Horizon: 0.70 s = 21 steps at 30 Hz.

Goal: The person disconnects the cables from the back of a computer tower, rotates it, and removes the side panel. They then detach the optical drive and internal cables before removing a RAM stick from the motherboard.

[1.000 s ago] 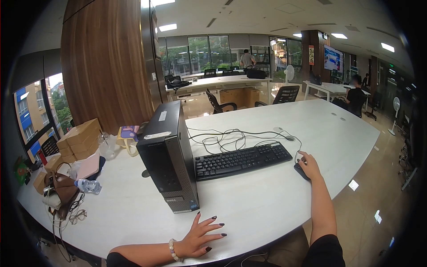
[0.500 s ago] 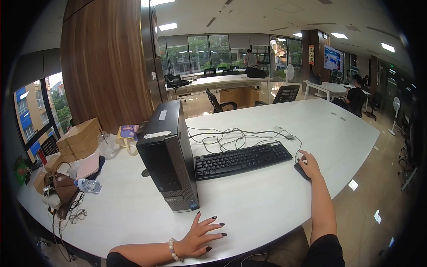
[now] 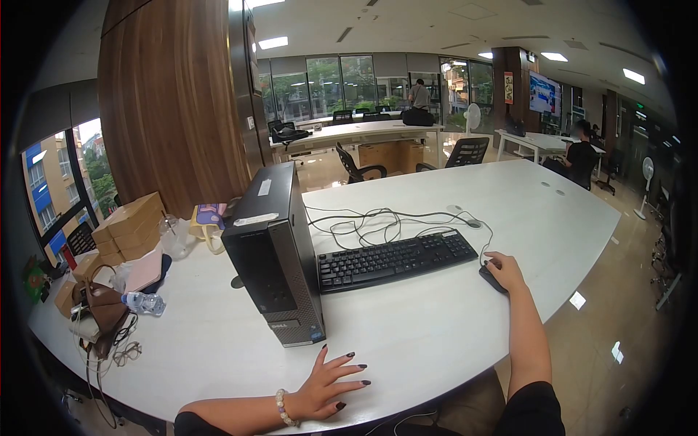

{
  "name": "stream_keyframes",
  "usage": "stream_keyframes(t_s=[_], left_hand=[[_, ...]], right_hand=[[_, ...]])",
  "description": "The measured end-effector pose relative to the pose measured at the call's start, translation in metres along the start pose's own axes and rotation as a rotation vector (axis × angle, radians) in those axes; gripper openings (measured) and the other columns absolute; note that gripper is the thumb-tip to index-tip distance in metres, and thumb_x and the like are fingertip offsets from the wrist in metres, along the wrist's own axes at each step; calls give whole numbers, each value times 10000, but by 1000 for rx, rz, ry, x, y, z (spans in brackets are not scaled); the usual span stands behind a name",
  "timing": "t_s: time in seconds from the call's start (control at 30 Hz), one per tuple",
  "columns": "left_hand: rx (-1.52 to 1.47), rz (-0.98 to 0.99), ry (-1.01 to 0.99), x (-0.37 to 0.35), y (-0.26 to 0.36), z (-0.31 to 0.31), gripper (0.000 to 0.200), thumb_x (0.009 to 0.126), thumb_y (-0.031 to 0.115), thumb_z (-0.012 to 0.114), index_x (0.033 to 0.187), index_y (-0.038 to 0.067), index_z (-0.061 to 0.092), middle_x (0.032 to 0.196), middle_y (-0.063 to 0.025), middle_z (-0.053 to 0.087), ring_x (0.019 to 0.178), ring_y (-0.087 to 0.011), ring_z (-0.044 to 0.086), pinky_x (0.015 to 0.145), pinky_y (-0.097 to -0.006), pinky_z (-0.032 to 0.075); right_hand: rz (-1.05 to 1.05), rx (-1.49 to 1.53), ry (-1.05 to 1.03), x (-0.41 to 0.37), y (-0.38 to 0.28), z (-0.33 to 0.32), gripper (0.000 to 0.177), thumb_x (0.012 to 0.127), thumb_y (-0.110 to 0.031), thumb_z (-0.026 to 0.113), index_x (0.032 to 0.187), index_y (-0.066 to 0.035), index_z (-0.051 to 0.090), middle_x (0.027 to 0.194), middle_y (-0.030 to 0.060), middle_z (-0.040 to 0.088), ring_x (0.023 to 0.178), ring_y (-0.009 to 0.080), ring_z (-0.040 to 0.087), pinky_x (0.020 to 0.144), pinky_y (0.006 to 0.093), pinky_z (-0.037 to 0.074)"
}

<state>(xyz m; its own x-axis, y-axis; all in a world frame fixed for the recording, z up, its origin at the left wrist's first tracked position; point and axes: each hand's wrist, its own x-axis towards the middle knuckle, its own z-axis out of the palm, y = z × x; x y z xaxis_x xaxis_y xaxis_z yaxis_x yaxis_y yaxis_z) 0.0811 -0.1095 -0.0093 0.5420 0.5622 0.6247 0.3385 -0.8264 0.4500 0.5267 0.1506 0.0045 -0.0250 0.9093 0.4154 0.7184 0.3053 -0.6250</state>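
Observation:
My right hand (image 3: 504, 272) rests over a black computer mouse (image 3: 491, 280), its fingers curled on the top and sides. The mouse sits on the white table just right of a black keyboard (image 3: 396, 260). Near the table's front edge lies my left hand (image 3: 325, 385), palm down with fingers spread and holding nothing. Just beyond its fingertips a black desktop computer tower (image 3: 270, 272) stands upright. Tangled black cables (image 3: 363, 224) lie behind the keyboard.
At the left of the white table (image 3: 436, 327) are cardboard boxes (image 3: 131, 229), a brown bag (image 3: 105, 305), a plastic bottle (image 3: 145, 303) and glasses (image 3: 127, 354). Office chairs (image 3: 467, 152) stand behind the table. One person (image 3: 419, 94) stands far back; another (image 3: 580, 156) sits at the right.
The fingers of my right hand have settled lower onto the mouse. My left hand stays in place. The standing person in the background has shifted slightly right.

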Motion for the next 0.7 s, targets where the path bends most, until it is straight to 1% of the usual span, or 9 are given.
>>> stream_keyframes(t_s=[0.07,0.17,0.27,0.3,0.4,0.5,0.53,0.6,0.7], left_hand=[[0,-1,-1,0,0,0,479,918,459,287,1238,212,544,1348,-101,441,1328,-326,298,1038,-639,-4],[-5,-1,-2,0,-1,0,479,919,460,288,1236,209,546,1347,-102,441,1331,-324,292,1039,-637,-9],[-14,-4,-6,0,0,-1,476,920,457,292,1234,206,547,1348,-102,441,1335,-324,284,1040,-635,-12],[-15,-5,-7,0,-1,-1,475,920,455,293,1233,205,548,1348,-103,441,1336,-324,282,1040,-634,-13],[-16,-2,-8,0,-1,-1,472,921,451,296,1230,201,550,1347,-103,441,1338,-323,279,1040,-634,-11],[-17,-1,-4,1,0,-1,470,921,447,298,1228,199,552,1345,-104,442,1337,-324,281,1040,-635,-8],[-18,-2,-1,1,1,-1,469,921,446,299,1227,198,553,1344,-104,442,1336,-325,283,1040,-636,-7],[-13,0,-8,0,0,-1,468,922,444,298,1226,196,553,1342,-105,444,1334,-325,288,1039,-636,-6],[-9,1,-14,0,0,-1,467,923,443,298,1224,195,554,1337,-105,449,1330,-325,296,1040,-635,-5]], right_hand=[[-49,-11,-23,1,1,4,331,773,-174,620,1086,-67,632,919,143,674,855,263,644,785,333,497],[-152,-88,-122,-3,-17,6,317,748,-216,644,1025,-62,646,923,135,667,869,273,633,792,340,493],[-304,-253,-204,0,-27,12,295,725,-244,661,954,-59,651,922,129,655,881,292,613,795,358,485],[-331,-202,-201,-2,-30,14,279,719,-269,661,901,-57,650,919,121,646,904,299,593,800,372,474],[-421,-207,-201,-4,-37,18,283,708,-276,670,903,-71,658,920,109,650,916,292,589,808,370,465],[-362,-358,-179,6,-19,9,296,696,-277,680,924,-90,662,937,103,648,933,282,584,841,378,446],[-308,-466,-100,7,-5,3,329,695,-254,677,996,-122,652,1012,88,636,939,272,585,862,417,426],[73,-601,95,5,17,-2,398,731,-246,666,1109,-141,603,1187,85,560,1092,269,521,925,486,387],[339,-648,210,-2,39,-10,457,767,-246,659,1198,-148,540,1316,81,450,1241,280,393,991,547,319]])
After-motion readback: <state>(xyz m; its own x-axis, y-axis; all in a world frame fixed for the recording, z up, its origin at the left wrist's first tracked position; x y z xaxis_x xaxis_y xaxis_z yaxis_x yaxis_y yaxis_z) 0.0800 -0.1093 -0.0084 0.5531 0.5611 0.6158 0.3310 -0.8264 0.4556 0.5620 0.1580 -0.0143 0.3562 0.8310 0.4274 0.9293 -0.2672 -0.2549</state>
